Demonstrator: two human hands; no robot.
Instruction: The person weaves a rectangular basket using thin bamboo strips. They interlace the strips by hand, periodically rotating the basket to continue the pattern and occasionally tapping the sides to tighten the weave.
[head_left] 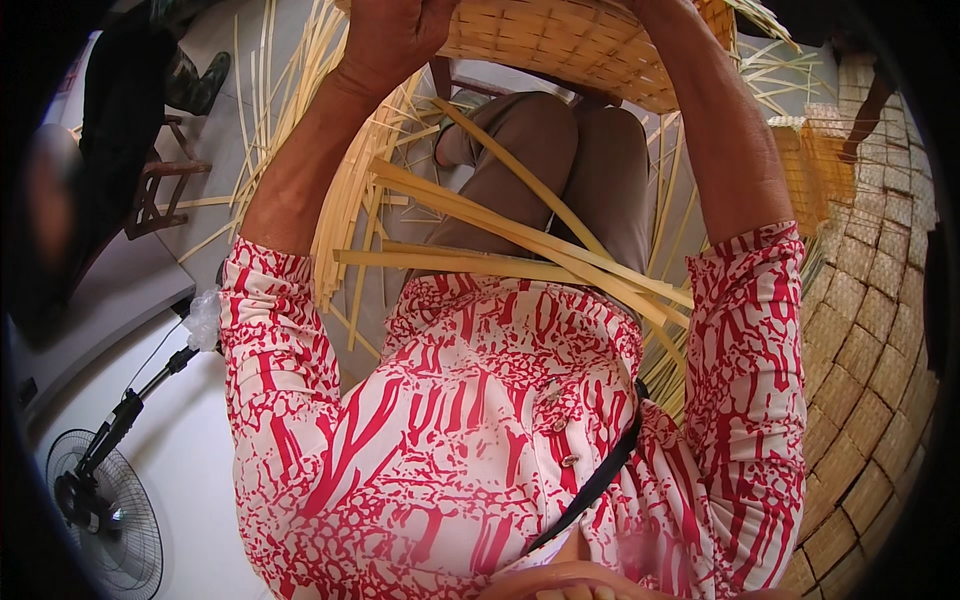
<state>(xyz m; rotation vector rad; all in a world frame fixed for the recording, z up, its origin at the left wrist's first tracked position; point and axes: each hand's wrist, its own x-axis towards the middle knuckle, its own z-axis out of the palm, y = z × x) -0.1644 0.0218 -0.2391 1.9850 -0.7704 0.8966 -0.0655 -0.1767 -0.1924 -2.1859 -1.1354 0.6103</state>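
Across the wearer's lap, close below the chest, flat pale strips [450, 200] lie loosely crossed. Beyond them, at the top edge of the view and above the knees, is the woven piece [560, 45], stretched between both hands. The left hand [395, 45] is curled closed on its left end; the right hand [660, 6] reaches its far side, but the frame cuts off its fingers, so I cannot tell how it grips. The weave looks light, springy and fairly stiff, probably dry rather than slippery; holding it along both edges should suit, since sharp bends could split thin strips. Past it, long loose strips [345, 220] spread left over the floor [222, 150], layered woven squares [860, 400] line the right, and a stool [165, 180] stands at upper left.
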